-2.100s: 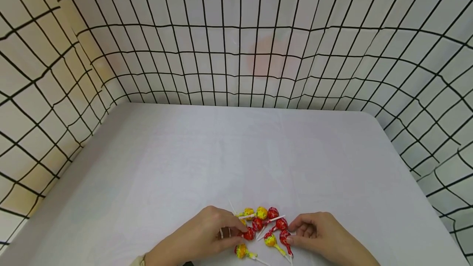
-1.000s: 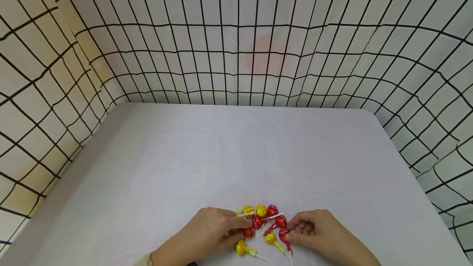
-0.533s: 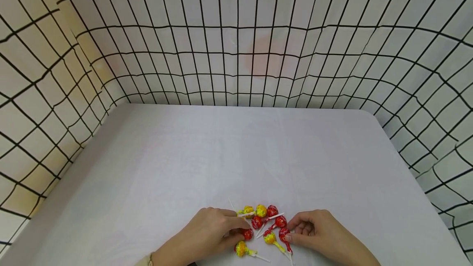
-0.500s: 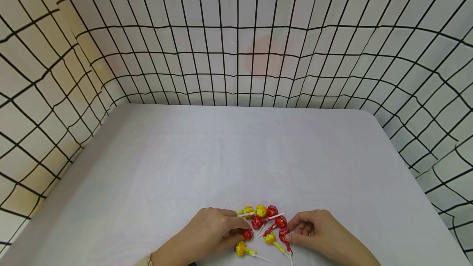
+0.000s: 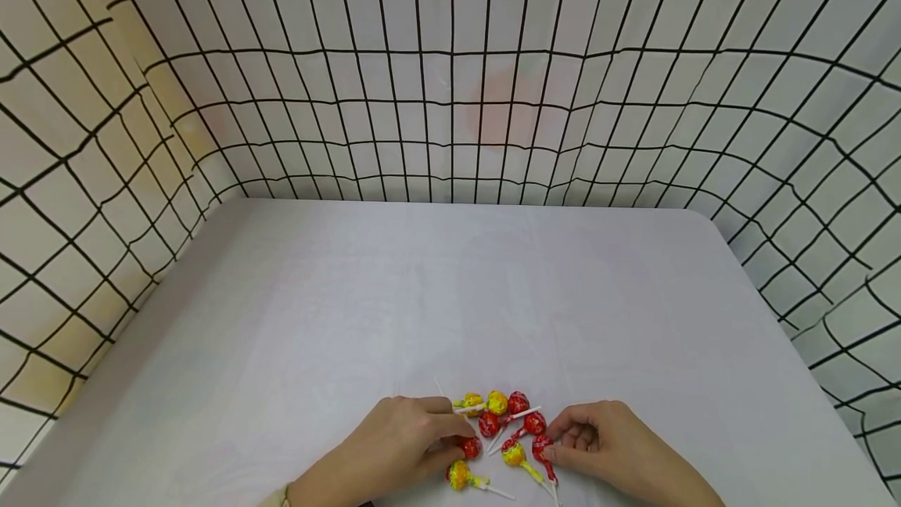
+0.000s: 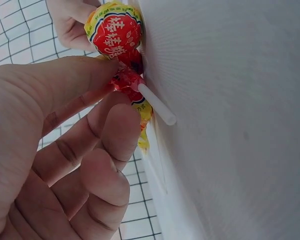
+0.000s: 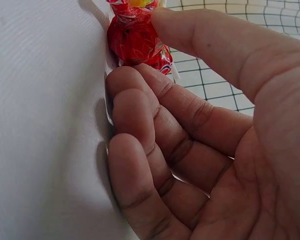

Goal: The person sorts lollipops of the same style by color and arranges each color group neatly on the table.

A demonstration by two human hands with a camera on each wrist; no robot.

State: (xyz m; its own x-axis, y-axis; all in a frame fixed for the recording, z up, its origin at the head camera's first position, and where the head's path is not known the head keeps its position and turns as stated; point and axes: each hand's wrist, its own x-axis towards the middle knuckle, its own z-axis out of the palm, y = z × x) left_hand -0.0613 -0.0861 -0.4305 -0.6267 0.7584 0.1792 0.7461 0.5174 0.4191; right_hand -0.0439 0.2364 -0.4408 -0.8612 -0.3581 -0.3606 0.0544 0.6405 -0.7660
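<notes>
Red and yellow wrapped lollipops with white sticks lie clustered at the front of the white table. My left hand (image 5: 404, 439) comes in from the left, thumb and index finger pinching a red-wrapped lollipop (image 5: 469, 447). In the left wrist view, those fingertips close on its twisted wrapper neck, and the white stick (image 6: 157, 104) points back past the fingers. On the cluster's right side, my right hand (image 5: 605, 444) has thumb and index finger on another red lollipop (image 5: 541, 448). Its other fingers curl inward against the tabletop in the right wrist view.
A yellow lollipop (image 5: 460, 476) lies in front of the left fingers, and a second yellow lollipop (image 5: 514, 454) sits between the hands. Several more, including a red lollipop (image 5: 518, 402), lie behind. A black grid pattern (image 5: 450, 100) covers the white surroundings beyond the table (image 5: 450, 296).
My left index finger has reached forward over the red lollipop, then drawn back a little, and that lollipop has shifted slightly left. My right hand has stayed nearly still.
</notes>
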